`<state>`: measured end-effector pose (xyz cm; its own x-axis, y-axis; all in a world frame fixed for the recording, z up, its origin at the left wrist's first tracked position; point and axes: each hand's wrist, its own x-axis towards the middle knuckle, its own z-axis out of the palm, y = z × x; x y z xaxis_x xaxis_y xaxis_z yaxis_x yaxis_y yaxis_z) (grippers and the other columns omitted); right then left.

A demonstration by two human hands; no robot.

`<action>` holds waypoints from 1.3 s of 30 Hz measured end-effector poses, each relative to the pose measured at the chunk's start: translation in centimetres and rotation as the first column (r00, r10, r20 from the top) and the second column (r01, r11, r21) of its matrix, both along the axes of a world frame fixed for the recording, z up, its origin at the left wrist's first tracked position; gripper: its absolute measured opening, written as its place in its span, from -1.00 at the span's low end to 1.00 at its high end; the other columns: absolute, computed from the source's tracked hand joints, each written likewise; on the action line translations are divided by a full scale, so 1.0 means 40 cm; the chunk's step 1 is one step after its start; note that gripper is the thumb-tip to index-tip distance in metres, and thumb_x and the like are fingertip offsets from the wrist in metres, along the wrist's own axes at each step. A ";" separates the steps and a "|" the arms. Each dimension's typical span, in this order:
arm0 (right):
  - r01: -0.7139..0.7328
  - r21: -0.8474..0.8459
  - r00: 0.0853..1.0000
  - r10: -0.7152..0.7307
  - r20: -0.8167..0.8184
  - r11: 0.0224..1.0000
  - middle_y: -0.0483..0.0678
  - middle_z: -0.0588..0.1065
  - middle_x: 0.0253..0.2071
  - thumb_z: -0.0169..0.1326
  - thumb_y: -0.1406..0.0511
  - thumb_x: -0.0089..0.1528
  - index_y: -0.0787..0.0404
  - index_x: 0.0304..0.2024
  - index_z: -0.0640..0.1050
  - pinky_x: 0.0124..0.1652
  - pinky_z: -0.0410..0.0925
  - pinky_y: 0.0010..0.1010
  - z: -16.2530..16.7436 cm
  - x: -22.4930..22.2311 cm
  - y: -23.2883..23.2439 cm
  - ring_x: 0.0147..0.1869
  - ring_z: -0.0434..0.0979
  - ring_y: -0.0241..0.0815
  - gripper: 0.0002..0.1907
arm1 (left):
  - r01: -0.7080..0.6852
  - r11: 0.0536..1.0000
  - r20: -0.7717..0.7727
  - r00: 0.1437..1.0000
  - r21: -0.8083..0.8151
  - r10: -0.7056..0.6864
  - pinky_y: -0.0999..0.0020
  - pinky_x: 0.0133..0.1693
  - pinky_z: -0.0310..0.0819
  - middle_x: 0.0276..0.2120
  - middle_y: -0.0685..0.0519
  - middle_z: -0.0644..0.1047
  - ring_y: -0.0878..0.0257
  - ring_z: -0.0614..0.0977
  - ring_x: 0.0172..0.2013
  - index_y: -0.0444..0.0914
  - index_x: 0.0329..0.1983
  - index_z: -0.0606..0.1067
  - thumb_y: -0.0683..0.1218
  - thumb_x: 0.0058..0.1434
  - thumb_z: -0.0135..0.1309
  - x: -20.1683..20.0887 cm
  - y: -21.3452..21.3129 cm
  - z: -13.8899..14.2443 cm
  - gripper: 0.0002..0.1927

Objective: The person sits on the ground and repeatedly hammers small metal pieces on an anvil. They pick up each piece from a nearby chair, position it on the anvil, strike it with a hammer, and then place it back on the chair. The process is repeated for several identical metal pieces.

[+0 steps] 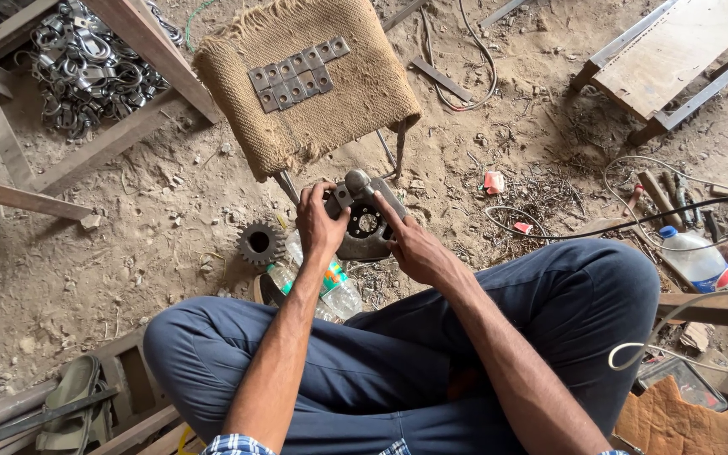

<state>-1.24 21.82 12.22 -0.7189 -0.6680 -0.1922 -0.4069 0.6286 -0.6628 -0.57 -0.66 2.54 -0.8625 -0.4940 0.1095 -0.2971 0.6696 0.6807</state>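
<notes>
Between the knees of a person sitting cross-legged on the dirt floor [86,253], both hands hold a grey metal part [364,215] with a round hub and a ring of holes. Left hand [320,223] has its grip closed around the part's left edge; right hand [414,248] grips the right side, forefinger stretched along the top. Just left lies a toothed gear [260,243], and a clear plastic bottle [330,286] lies under the left wrist. Beyond stands a burlap-covered stool [313,84] carrying flat metal plates [297,74].
</notes>
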 end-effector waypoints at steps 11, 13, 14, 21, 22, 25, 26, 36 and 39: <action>-0.006 -0.015 1.000 0.005 -0.024 1.000 0.19 0.44 -0.13 0.08 0.30 0.32 -0.15 0.56 -0.23 -0.11 0.41 -0.01 -0.017 -0.004 0.000 -0.10 0.54 0.14 -0.03 | 0.003 1.000 0.018 1.000 0.006 -0.004 0.13 -0.08 0.51 -0.03 -0.05 0.48 0.12 0.57 -0.08 -0.17 0.01 0.50 -0.13 -0.03 0.44 -0.001 -0.003 -0.001 -0.48; -0.006 -0.005 1.000 0.006 -0.024 1.000 0.19 0.44 -0.13 0.08 0.30 0.32 -0.14 0.56 -0.24 -0.10 0.40 0.00 -0.018 -0.004 0.000 -0.10 0.54 0.14 -0.03 | 0.006 1.000 0.021 1.000 0.003 -0.006 0.12 -0.07 0.50 -0.03 -0.05 0.48 0.11 0.57 -0.08 -0.18 0.01 0.50 -0.13 -0.03 0.44 -0.001 -0.004 0.000 -0.48; -0.006 -0.004 1.000 0.006 -0.023 1.000 0.19 0.44 -0.13 0.08 0.30 0.32 -0.15 0.56 -0.24 -0.10 0.40 0.00 -0.019 -0.004 0.000 -0.10 0.54 0.14 -0.03 | 0.008 1.000 0.023 1.000 0.001 -0.008 0.11 -0.07 0.50 -0.03 -0.05 0.48 0.11 0.57 -0.08 -0.18 0.01 0.50 -0.14 -0.03 0.44 -0.001 -0.004 0.000 -0.48; -0.009 -0.007 1.000 0.009 -0.019 1.000 0.19 0.44 -0.11 0.09 0.32 0.31 -0.16 0.56 -0.24 -0.10 0.41 -0.02 -0.016 -0.007 -0.001 -0.07 0.54 0.14 -0.01 | 0.007 1.000 0.018 1.000 0.010 -0.007 0.13 -0.08 0.50 -0.03 -0.06 0.48 0.12 0.57 -0.09 -0.18 0.01 0.50 -0.13 -0.02 0.43 -0.005 -0.004 0.001 -0.48; -0.010 -0.006 1.000 0.010 -0.018 1.000 0.19 0.44 -0.11 0.08 0.32 0.31 -0.15 0.56 -0.24 -0.09 0.41 -0.02 -0.014 -0.008 -0.001 -0.07 0.54 0.14 -0.01 | 0.006 1.000 0.019 1.000 0.011 -0.007 0.13 -0.09 0.51 -0.03 -0.06 0.48 0.12 0.57 -0.09 -0.18 0.01 0.50 -0.13 -0.02 0.43 -0.006 -0.004 0.002 -0.48; -0.010 -0.030 1.000 0.010 -0.012 0.999 0.20 0.44 -0.10 0.10 0.32 0.30 -0.15 0.56 -0.23 -0.09 0.41 -0.02 -0.010 -0.009 0.001 -0.05 0.54 0.16 -0.01 | 0.007 1.000 0.019 1.000 0.011 -0.008 0.14 -0.11 0.52 -0.04 -0.05 0.47 0.12 0.57 -0.10 -0.17 0.00 0.50 -0.13 -0.02 0.43 -0.006 -0.004 0.002 -0.49; -0.011 -0.033 1.000 0.011 -0.014 0.999 0.20 0.44 -0.10 0.10 0.33 0.30 -0.15 0.56 -0.23 -0.09 0.41 -0.02 -0.009 -0.009 0.001 -0.05 0.54 0.16 -0.01 | 0.008 1.000 0.019 1.000 0.011 -0.008 0.15 -0.11 0.52 -0.04 -0.05 0.47 0.12 0.57 -0.10 -0.17 0.00 0.50 -0.13 -0.01 0.43 -0.006 -0.005 0.002 -0.49; -0.011 -0.019 1.000 0.011 -0.022 1.000 0.18 0.44 -0.13 0.10 0.33 0.30 -0.15 0.56 -0.23 -0.10 0.41 -0.03 -0.017 0.012 0.003 -0.08 0.54 0.15 -0.01 | 0.017 1.000 -0.006 1.000 0.009 -0.017 0.13 -0.07 0.50 -0.04 -0.04 0.48 0.12 0.57 -0.08 -0.18 0.00 0.50 -0.13 -0.01 0.43 0.013 0.000 -0.005 -0.50; -0.011 -0.018 1.000 0.010 -0.021 1.000 0.18 0.43 -0.13 0.10 0.33 0.30 -0.14 0.56 -0.23 -0.10 0.41 -0.03 -0.022 0.016 0.004 -0.08 0.54 0.15 0.00 | 0.014 1.000 -0.013 1.000 -0.008 -0.014 0.13 -0.07 0.49 -0.03 -0.05 0.47 0.12 0.56 -0.08 -0.18 0.00 0.50 -0.14 -0.03 0.43 0.020 0.001 -0.007 -0.48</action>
<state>-0.59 21.98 11.33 -0.7155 -0.6788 -0.1650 -0.4275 0.6122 -0.6652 0.23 -0.61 2.25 -0.8681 -0.4807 0.1240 -0.2788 0.6787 0.6794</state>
